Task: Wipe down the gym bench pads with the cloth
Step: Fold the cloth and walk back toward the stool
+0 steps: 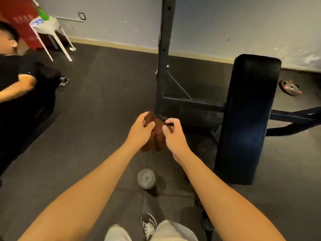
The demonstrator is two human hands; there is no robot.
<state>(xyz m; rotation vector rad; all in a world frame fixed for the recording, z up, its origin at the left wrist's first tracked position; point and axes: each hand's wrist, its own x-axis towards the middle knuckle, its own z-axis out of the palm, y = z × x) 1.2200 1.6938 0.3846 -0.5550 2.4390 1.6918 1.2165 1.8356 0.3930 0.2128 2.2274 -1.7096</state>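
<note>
1. Two hands are on the one cloth: my left hand has its fingers curled over the upper left of the brown bundle, and my right hand pinches its right edge between thumb and forefinger. Both are closed on fabric, neither gripping hard as far as I can judge.

2. I hold it out in front of me at arm's length, in the air over the dark floor, because I seem to be gathering or refolding it into a pad that fits one palm (a loose rag only smears).

3. The cloth hangs bunched between the hands, its lower folds drooping below my wrists. It touches nothing but me.

4. The bench stands to my right, its long black pad running away from me toward the wall. The cloth is near it but apart from it, so no wiping has begun, I'd say.

5. The black rack upright rises just beyond my hands, between me and the wall, and its crossbar runs under the pad; that is why I stand off to the left side rather than at the head.

6. A small weight plate lies on the floor near my shoe (worth not stepping on as I turn right).

7. Another person in black is at the far left, well apart from my work.
</note>
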